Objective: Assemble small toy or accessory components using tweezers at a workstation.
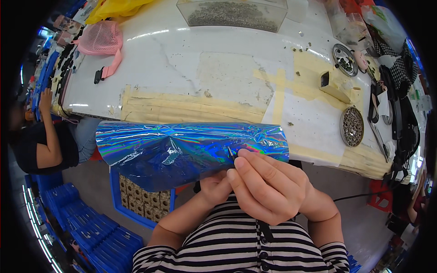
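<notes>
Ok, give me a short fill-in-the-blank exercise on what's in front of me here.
1. Both hands hold a shiny holographic ____ in front of the table.
2. The right hand pinches a small ____ coloured piece at the film's lower edge.
3. The left hand sits ____ the film.
4. The pink mesh cap lies on the table's far ____ side.

Missing words: film; black; under; left

place: small workshop | signs: taped worktable (pixel 191 77), tins of tiny parts (pixel 352 126), stacked blue crates (pixel 91 227)
</notes>
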A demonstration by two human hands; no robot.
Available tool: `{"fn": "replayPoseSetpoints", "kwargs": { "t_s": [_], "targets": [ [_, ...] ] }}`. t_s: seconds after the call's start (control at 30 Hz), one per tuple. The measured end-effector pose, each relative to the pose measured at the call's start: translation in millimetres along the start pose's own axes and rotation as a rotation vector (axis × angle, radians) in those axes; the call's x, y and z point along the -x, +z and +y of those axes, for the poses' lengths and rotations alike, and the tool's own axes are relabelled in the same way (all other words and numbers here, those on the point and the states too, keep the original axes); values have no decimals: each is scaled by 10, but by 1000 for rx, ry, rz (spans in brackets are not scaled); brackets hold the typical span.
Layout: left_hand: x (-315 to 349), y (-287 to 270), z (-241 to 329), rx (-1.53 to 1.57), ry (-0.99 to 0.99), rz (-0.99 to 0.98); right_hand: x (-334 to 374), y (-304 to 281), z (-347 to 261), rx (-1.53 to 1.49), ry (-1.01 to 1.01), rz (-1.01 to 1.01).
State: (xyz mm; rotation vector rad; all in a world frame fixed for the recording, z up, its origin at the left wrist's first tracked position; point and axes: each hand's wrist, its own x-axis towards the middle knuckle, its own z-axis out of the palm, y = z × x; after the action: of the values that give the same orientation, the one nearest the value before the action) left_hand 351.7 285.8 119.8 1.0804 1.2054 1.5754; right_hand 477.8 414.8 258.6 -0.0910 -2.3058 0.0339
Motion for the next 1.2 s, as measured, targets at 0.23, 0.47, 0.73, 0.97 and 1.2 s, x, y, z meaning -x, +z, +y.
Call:
{"fn": "replayPoseSetpoints", "kwargs": {
  "t_s": [0.23, 0.47, 0.73, 0.97, 1.2],
  "targets": [
    [95, -39, -88, -25, -23, 0, 0, 2, 8, -10, 6, 7],
    [-133, 103, 133, 481, 48, -29, -2, -1, 3, -1, -1, 16],
    [-130, 92, 122, 473, 47, -34, -9, 11, 5, 6, 12, 30],
    [-131, 91, 128, 444, 70, -17, -15, 20, 4, 1, 8, 38],
    [-80, 65, 101, 413, 15, -1, -9, 35, 3, -1, 18, 41]
  ]
}}
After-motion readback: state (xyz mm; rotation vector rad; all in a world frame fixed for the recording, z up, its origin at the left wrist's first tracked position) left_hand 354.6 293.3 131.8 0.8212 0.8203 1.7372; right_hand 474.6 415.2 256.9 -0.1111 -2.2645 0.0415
